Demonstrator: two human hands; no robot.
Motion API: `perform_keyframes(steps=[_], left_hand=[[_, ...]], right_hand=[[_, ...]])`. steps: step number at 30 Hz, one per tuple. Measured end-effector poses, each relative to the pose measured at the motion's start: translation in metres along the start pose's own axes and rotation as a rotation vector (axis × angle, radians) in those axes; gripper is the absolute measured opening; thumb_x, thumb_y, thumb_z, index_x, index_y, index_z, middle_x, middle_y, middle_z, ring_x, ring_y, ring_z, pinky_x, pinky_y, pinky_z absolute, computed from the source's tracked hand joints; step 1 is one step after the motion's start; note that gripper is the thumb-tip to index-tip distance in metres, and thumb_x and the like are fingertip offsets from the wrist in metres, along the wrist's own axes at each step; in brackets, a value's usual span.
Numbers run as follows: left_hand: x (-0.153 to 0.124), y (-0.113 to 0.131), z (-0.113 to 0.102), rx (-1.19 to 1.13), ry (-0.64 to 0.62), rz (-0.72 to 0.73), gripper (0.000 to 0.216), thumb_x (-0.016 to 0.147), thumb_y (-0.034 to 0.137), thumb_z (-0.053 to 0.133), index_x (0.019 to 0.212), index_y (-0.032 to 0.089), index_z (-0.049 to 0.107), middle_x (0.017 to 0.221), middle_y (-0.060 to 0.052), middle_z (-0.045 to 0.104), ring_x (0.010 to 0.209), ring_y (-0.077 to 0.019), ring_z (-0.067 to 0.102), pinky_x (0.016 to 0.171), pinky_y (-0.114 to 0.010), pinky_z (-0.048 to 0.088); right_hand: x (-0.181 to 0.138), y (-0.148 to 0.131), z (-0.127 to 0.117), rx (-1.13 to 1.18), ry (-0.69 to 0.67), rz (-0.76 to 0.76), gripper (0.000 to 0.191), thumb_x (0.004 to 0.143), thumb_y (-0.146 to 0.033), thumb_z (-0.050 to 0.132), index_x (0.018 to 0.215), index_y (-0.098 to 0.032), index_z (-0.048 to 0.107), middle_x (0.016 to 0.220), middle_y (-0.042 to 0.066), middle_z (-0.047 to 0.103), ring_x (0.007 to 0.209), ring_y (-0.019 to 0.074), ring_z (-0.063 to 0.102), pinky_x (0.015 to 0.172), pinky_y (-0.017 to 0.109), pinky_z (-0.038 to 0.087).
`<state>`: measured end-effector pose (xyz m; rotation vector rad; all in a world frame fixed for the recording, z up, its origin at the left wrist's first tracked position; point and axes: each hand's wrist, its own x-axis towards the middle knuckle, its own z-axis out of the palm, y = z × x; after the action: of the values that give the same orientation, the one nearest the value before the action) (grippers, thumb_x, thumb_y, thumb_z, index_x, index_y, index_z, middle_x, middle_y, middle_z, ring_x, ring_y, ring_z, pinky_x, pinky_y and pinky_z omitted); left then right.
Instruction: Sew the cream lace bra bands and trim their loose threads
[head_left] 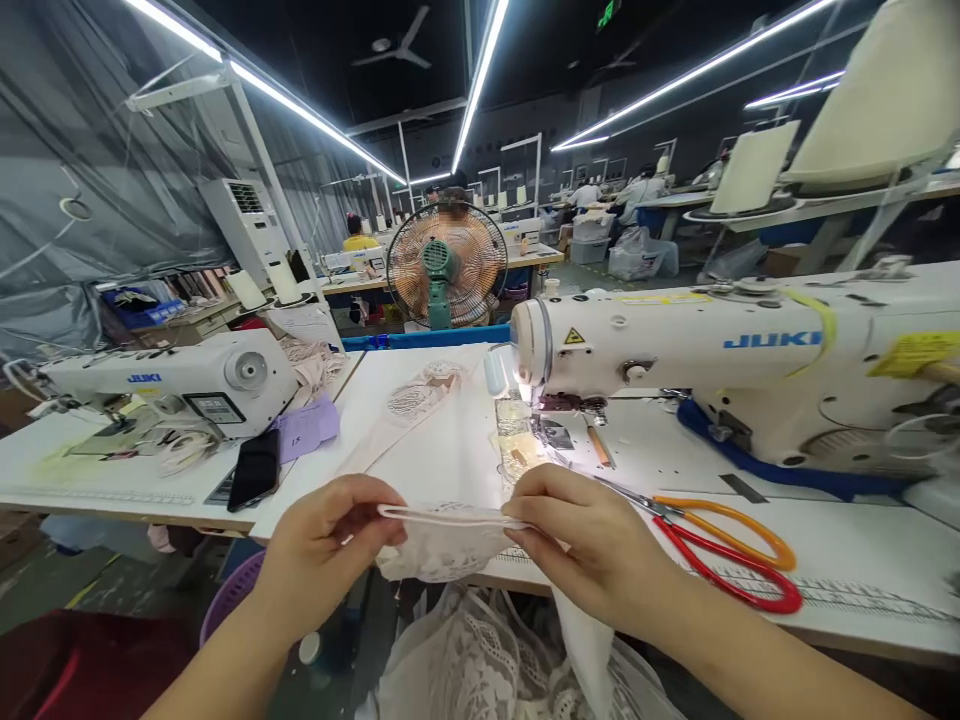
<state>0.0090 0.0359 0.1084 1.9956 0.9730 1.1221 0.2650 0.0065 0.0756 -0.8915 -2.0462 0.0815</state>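
Nearest to you, below the front edge of the worktop (457, 455), lies a heap of pale lace (465, 650). Just above it, your left hand (322, 545) and right hand (577, 540) each pinch one end of a folded lace cloth (450, 545) between thumb and fingers, so that its doubled edge runs nearly straight between them. That cloth is held up at the worktop's front edge, its loose part hanging below the fold. The step in hand looks like lining up and tensioning that edge; the next move seems to call for level hands and even tension, with the two layers matched so neither slips or puckers. Along the front edge, to the right of your right hand, lie open scissors (720, 545) with one orange and one red handle; mind your forearm near them. Farther in, the sewing machine (675, 350) stands towards the right, its lamp shining on a lace piece (517, 440) by the needle area. Towards the back edge lies a sheer lace strip (424, 395). Past the back edge stands a large fan (437, 258).
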Motion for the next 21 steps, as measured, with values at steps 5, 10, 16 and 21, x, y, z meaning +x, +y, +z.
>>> perform_keyframes(steps=[5, 10, 16, 21], left_hand=[[0.000, 0.000, 0.007, 0.095, 0.019, 0.079, 0.014, 0.075, 0.010, 0.061, 0.086, 0.018, 0.058, 0.077, -0.001, 0.062, 0.065, -0.0111, 0.059, 0.059, -0.021, 0.052], [0.003, -0.003, 0.013, 0.215, 0.037, 0.365, 0.014, 0.079, 0.007, 0.055, 0.086, 0.018, 0.056, 0.075, -0.003, 0.060, 0.064, -0.0116, 0.057, 0.057, -0.022, 0.050], [0.005, -0.005, 0.014, 0.224, 0.003, 0.567, 0.023, 0.077, -0.001, 0.051, 0.089, 0.019, 0.055, 0.089, -0.008, 0.062, 0.084, -0.0158, 0.061, 0.073, -0.028, 0.053], [-0.006, -0.025, 0.024, 0.085, 0.022, 0.422, 0.018, 0.077, 0.008, 0.062, 0.089, 0.019, 0.054, 0.097, -0.009, 0.059, 0.090, -0.0177, 0.060, 0.074, -0.029, 0.054]], right_hand=[[-0.004, 0.008, 0.003, -0.040, -0.028, 0.001, 0.014, 0.086, -0.013, 0.048, 0.087, -0.020, 0.059, 0.080, 0.005, 0.058, 0.068, 0.0155, 0.057, 0.057, 0.026, 0.046], [-0.006, 0.014, 0.005, -0.140, 0.014, -0.084, 0.015, 0.086, -0.012, 0.047, 0.089, -0.021, 0.059, 0.081, 0.006, 0.061, 0.069, 0.0161, 0.060, 0.055, 0.025, 0.049], [-0.009, 0.024, 0.008, -0.495, 0.209, -0.294, 0.017, 0.084, -0.008, 0.051, 0.093, -0.020, 0.060, 0.075, 0.007, 0.065, 0.064, 0.0191, 0.060, 0.053, 0.029, 0.047], [-0.017, 0.033, 0.014, -0.575, 0.174, -0.406, 0.024, 0.082, -0.003, 0.055, 0.098, -0.020, 0.059, 0.078, 0.007, 0.068, 0.071, 0.0210, 0.063, 0.060, 0.031, 0.050]])
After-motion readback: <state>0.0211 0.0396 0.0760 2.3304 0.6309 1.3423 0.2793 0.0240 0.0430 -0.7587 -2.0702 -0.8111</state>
